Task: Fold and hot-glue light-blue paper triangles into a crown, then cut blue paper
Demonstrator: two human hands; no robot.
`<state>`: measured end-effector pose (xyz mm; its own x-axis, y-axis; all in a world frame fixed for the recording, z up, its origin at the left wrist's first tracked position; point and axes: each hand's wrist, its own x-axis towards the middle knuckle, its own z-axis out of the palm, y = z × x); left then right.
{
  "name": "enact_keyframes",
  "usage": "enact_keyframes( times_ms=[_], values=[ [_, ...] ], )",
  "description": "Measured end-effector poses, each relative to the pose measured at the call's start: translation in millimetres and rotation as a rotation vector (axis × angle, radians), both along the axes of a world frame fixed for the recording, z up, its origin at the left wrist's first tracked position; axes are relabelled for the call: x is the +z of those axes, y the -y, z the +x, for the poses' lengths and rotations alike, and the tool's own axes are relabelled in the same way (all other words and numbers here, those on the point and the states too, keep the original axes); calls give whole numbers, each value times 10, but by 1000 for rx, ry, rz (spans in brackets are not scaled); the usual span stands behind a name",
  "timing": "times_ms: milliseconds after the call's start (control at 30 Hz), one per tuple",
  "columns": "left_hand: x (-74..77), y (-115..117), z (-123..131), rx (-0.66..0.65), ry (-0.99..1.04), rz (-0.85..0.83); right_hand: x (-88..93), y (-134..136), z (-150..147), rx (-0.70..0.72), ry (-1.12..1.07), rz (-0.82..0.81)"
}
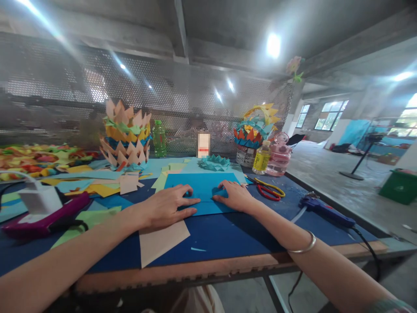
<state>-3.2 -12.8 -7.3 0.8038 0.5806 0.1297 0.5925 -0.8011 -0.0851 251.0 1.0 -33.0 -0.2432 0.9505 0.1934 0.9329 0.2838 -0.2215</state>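
A bright blue sheet of paper point(202, 184) lies flat before me, with a thin line like a crease or folded edge running across its near part. My left hand point(174, 203) rests on the sheet's left side, fingers stretched out and apart. On the right side, my right hand point(233, 196) touches the paper with thumb and forefinger apart and the other fingers bent. Neither hand grips anything. Partly under the left hand is a beige paper sheet point(163, 244). Just behind the blue sheet sits a teal folded-paper ring with points point(215, 163).
Scissors point(269, 190) and a blue glue gun point(327, 211) lie to the right, near a yellow bottle point(261, 158) and pink bottle point(279, 156). At left are a purple power strip point(68, 211), paper scraps point(97, 188) and a layered paper basket point(126, 139). A green bottle point(159, 140) stands behind.
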Motion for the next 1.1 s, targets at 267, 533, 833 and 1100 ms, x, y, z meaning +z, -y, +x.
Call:
enact_keyframes(
  times_ms=[267,533,833,1100],
  values=[
    [-21,-34,-25,9,13,-38,18,-13,86,12,56,15],
    [-29,-26,-25,23,19,-46,-9,-4,88,-9,156,90],
    [-11,-16,-51,18,47,-58,-7,-58,164,-90,227,88],
    [75,-36,-167,74,68,-105,-17,-70,184,-96,235,79]
  ],
)
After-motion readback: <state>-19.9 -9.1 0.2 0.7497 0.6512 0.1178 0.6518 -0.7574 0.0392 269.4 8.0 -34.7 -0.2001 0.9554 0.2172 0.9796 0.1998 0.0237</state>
